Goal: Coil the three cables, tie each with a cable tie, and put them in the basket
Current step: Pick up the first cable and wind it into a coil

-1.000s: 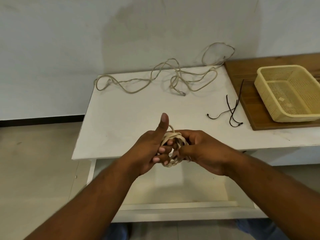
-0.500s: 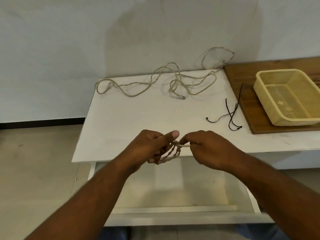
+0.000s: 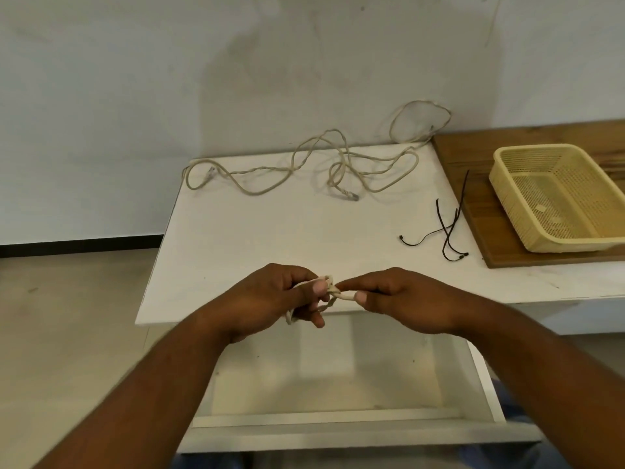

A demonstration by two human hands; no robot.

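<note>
My left hand [image 3: 270, 299] grips a small beige cable coil [image 3: 329, 292] above the white table's front edge, most of the coil hidden inside the fist. My right hand [image 3: 399, 301] pinches the cable's free end, which runs across to the coil. Two loose beige cables [image 3: 304, 164] lie tangled along the table's back edge. Black cable ties [image 3: 449, 231] lie crossed at the table's right side. The yellow mesh basket [image 3: 500, 184] stands on a wooden board at the right.
The white table [image 3: 270, 238] stands against a pale wall. An open white drawer [image 3: 338, 424] juts out below my hands. The wooden board [image 3: 480, 228] adjoins the table's right edge. Beige floor lies to the left.
My left thumb has dropped from pointing up onto the coil. My right hand has drawn slightly right, pulling the cable's end out of the bundle. The view has tilted down a little.
</note>
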